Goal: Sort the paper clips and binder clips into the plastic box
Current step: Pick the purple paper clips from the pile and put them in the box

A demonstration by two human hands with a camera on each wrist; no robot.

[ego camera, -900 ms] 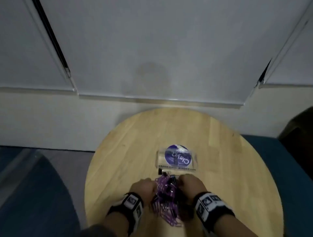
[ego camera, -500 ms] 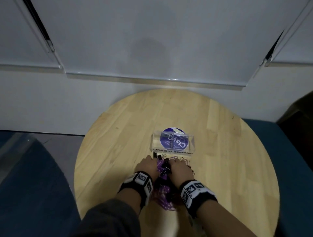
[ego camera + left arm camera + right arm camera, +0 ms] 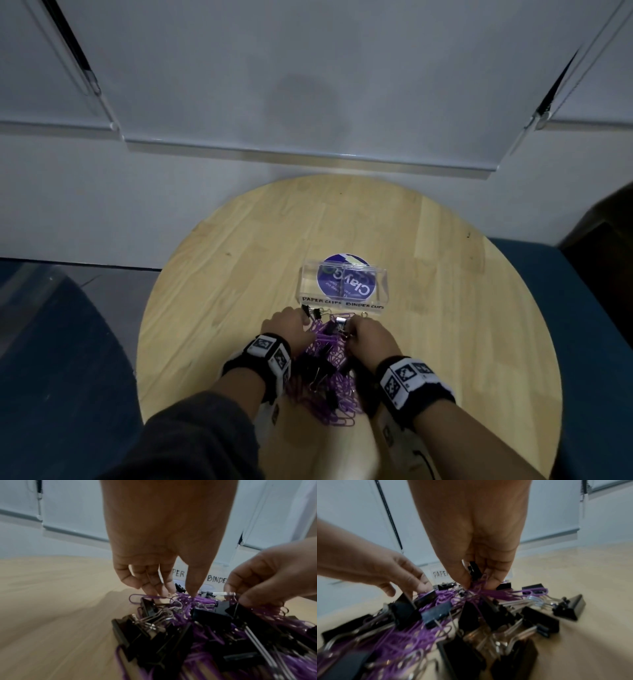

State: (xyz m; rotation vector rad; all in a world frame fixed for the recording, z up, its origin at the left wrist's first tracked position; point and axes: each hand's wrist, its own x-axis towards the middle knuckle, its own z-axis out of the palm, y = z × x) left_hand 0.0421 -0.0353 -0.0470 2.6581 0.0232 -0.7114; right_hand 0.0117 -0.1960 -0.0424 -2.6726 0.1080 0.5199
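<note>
We find the mixed heap of purple paper clips (image 3: 337, 387) and black binder clips (image 3: 145, 631) on the near part of the round wooden table (image 3: 219, 294), just in front of the clear plastic box (image 3: 343, 286), which sits at mid-table and looks empty. Compared with half a second ago, both hands have crept toward the far edge of the heap, closer to the box; we judge sorting is only beginning, with nothing yet dropped in. The right hand (image 3: 477, 566) has its fingertips pinched together on a small black binder clip (image 3: 474, 570) with purple paper clips tangled below it. The left hand (image 3: 154, 574) has fingers loosely curled, tips touching the purple clips; whether it actually holds one we cannot tell. Handwritten labels on the box's near wall read "PAPER CLIPS" on the left compartment and "BINDER CLIPS" on the right. A round purple sticker under the box reads "Clay" upside down; smaller print is illegible.
</note>
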